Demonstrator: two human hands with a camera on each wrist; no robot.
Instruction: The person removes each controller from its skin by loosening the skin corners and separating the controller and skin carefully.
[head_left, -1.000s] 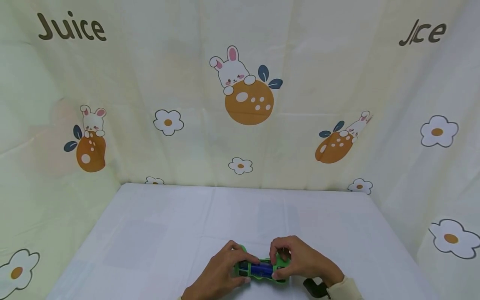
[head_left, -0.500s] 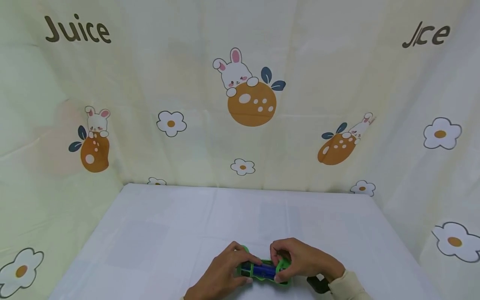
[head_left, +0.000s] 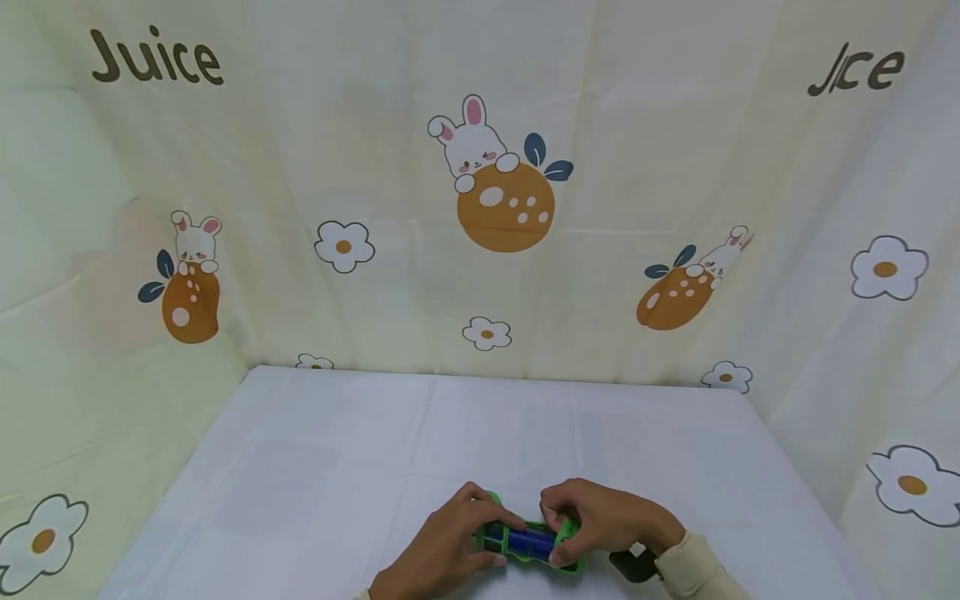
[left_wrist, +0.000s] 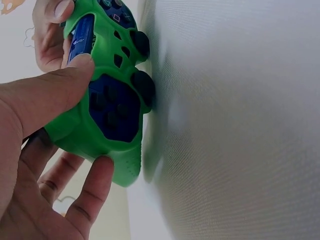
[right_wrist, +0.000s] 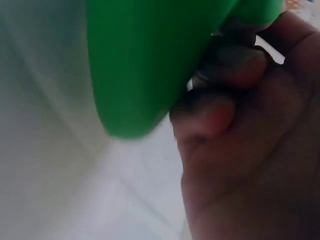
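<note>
The left hand [head_left: 446,540] grips a green-covered controller [head_left: 530,544], which the right hand [head_left: 607,518], blurred close up, seemingly pinches.

The right hand [head_left: 611,521] has curled its fingers [head_left: 552,502] in more tightly over the green-covered controller [head_left: 531,544] than one second ago, narrowing the dark gap among them.

Game controller [left_wrist: 106,65] in a green cover, between two hands.
Left hand [left_wrist: 25,110] grips near end, thumb tip at blue strip [left_wrist: 82,35]; right hand [left_wrist: 47,37] at far end. Both thumbsticks [left_wrist: 143,87] close to white cloth [left_wrist: 240,120]; contact unclear.
</note>
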